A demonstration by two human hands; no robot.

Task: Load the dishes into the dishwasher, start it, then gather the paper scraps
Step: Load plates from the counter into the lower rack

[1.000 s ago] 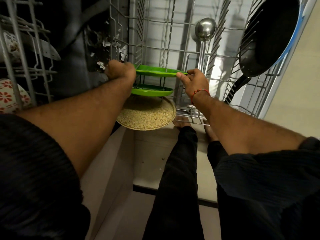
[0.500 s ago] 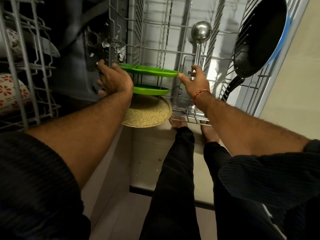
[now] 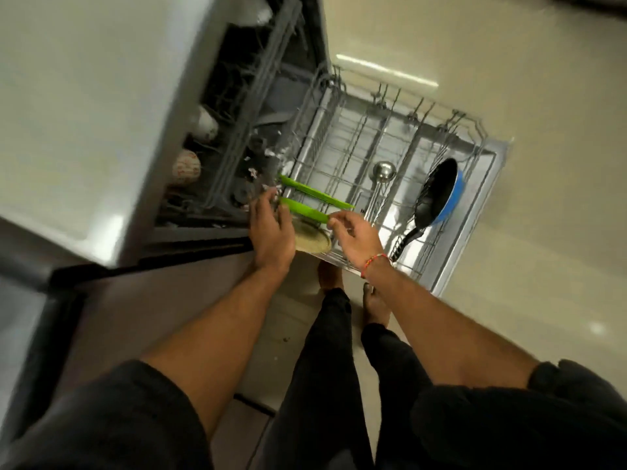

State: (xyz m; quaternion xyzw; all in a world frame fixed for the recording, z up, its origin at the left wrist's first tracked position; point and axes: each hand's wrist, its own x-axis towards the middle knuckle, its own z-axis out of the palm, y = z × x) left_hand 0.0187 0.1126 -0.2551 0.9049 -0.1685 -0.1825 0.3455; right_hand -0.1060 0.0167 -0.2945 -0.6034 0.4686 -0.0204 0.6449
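Observation:
Two green plates (image 3: 317,195) (image 3: 305,211) stand on edge in the pulled-out lower rack (image 3: 390,130) of the open dishwasher. A speckled tan plate (image 3: 315,241) stands just in front of them. My left hand (image 3: 271,232) hovers at the plates' left ends, fingers apart and holding nothing. At the nearer green plate's right tip is my right hand (image 3: 353,235), fingers loosely spread and gripping nothing. Further right in the rack stand a steel ladle (image 3: 384,171) and a black pan with a blue outside (image 3: 439,195). White paper scraps (image 3: 269,152) lie inside the dishwasher tub.
The upper rack (image 3: 237,130) holds patterned cups (image 3: 186,167) and other dishes. A grey counter (image 3: 84,96) runs along the left. My bare feet (image 3: 375,305) stand on beige floor tiles right beside the rack's near edge.
Both hands have let go of the far green plate and drawn back a little. My head has risen, so the view now takes in the whole dishwasher from above.

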